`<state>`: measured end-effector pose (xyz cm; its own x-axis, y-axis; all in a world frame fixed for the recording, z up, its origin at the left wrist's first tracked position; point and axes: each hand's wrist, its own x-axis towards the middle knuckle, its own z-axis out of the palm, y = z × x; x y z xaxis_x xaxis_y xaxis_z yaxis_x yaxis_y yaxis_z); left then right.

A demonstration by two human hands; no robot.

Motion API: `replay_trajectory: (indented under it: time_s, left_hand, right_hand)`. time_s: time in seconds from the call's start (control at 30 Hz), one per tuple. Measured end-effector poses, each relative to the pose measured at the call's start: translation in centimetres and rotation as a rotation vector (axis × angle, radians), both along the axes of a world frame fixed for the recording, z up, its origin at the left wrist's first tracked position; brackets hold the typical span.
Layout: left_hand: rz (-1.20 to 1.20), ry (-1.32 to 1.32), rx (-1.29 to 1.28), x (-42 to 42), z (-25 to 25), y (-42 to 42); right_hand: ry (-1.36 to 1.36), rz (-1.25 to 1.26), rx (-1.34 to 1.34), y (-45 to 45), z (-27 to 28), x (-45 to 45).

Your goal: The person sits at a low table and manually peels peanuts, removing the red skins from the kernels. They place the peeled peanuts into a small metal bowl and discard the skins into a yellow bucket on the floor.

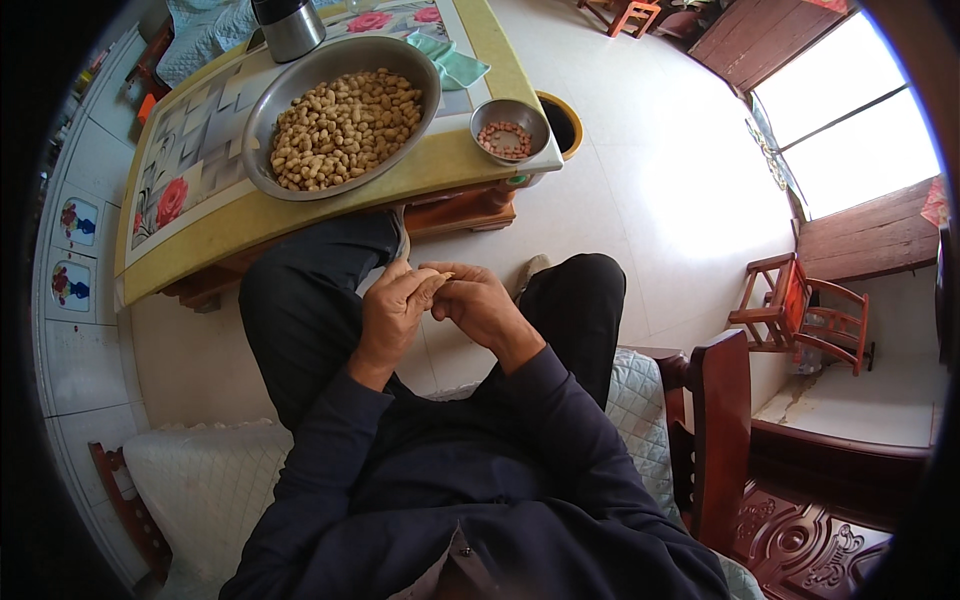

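My left hand [394,311] and my right hand [484,306] meet above the gap between my knees, fingertips together. A small tan peanut pod [448,275] shows between the fingers, mostly hidden by them. Beyond my hands, a wide steel basin [259,161] stands on the table and holds a heap of unshelled peanuts [349,127]. To its right, close to the table's corner, sits a small steel bowl [534,116]. Pink shelled peanut kernels [504,139] lie over its bottom.
The table [217,225] has a patterned cover with yellow edges. A metal thermos [292,34] and a green cloth [457,64] rest behind the basin. Beside the table's corner stands a yellow-rimmed bin [574,124]. A wooden armrest [720,442] rises at my right; wooden chairs [784,304] are farther off.
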<state>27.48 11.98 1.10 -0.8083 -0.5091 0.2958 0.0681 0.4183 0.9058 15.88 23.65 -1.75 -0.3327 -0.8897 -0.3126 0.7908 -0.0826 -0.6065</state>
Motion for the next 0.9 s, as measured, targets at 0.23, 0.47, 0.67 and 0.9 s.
replay_trajectory:
  time_s: [0.23,0.47,0.67,0.9]
  left_hand:
    - [0.146,-0.026,0.306,-0.1,-1.8,-1.3]
    - [0.188,-0.061,0.754,0.0,-2.3,-1.5]
    - [0.097,-0.076,0.907,-0.6,-0.8,-1.1]
    - [0.106,-0.033,1.036,0.5,-1.1,-2.1]
  right_hand:
    - [-0.038,0.07,0.012,0.1,0.5,0.0]
    - [0.151,-0.19,0.093,-0.6,0.5,-3.5]
    - [0.745,-0.349,0.29,-5.6,6.8,-17.8]
    - [1.193,0.018,0.268,-2.8,6.1,-9.2]
